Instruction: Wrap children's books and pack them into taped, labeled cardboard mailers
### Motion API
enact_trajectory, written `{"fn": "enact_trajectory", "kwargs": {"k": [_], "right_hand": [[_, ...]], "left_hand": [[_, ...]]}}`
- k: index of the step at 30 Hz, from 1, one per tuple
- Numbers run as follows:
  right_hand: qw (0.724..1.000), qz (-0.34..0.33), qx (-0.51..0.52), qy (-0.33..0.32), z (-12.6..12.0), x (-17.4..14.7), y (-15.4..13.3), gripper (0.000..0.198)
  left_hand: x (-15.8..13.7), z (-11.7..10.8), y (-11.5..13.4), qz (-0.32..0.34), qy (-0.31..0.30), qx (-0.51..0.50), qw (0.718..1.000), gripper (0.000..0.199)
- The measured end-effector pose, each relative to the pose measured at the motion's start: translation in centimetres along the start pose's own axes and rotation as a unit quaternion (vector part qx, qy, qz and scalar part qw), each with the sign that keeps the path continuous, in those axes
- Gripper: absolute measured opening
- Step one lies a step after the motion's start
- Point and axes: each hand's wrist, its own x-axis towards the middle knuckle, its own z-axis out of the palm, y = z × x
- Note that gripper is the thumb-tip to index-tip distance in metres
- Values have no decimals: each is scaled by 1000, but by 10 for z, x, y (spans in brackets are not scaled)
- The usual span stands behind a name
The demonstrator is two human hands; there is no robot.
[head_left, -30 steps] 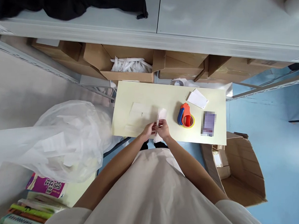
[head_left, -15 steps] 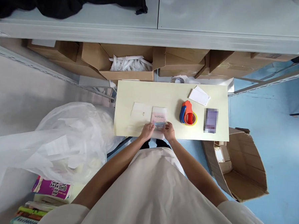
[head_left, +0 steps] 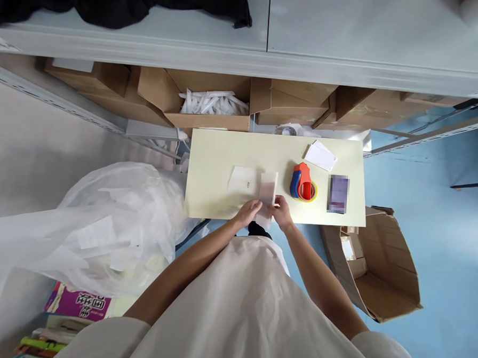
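The left grip (head_left: 248, 212) and right grip (head_left: 282, 211) held a pale packet (head_left: 268, 187) at the tabletop (head_left: 218, 148); a tape dispenser (head_left: 302, 176) lay nearby.

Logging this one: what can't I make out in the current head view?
All in the head view:
Pale packet: any print is too faint and small to read; the left hand and right hand cover parts of its edges.
White sheet: its dark mark is too small to read.
Purple item: pixelation hides its details.
Translucent bag: cloudy plastic blurs its contents.
Black cloth: cut off by the top and left edges.
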Motion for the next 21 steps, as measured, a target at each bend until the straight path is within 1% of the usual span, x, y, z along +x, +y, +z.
{"fn": "enact_trajectory", "kwargs": {"k": [2, 6, 8, 9, 11, 12, 15, 17, 19, 21], "right_hand": [[999, -11, -37, -9, 30, 2, -6, 37], [993, -50, -105, 16, 92, 7, -11, 40], [991, -60, -123, -5, 109, 9, -9, 39], [990, -56, -130, -24, 113, 9, -7, 38], [987, -50, -142, -50, 109, 7, -1, 35], [987, -53, -147, -45, 103, 6, 2, 34], [983, -63, -170, 30, 78, 1, 16, 37], [983, -27, -170, 65, 65, 1, 25, 41], [987, 18, -149, 62, 60, 3, 31, 44], [990, 37, -128, 46, 63, 6, 34, 44]], "left_hand": [[-5, -16, 6, -5, 12, -27, 1000, 48], [-8, -45, 10, -18, 49, -83, 995, 49], [-6, -55, 5, -23, 98, -68, 993, 49], [-5, -59, 1, -27, 127, -50, 990, 49], [-2, -65, -8, -38, 173, -11, 984, 47], [-1, -67, -12, -43, 184, 5, 982, 45], [2, -77, -19, -46, 205, 37, 977, 40], [5, -85, -20, -44, 244, 94, 964, 47], [9, -94, -20, -48, 276, 170, 945, 60], [14, -99, -20, -54, 270, 223, 935, 67]]}}
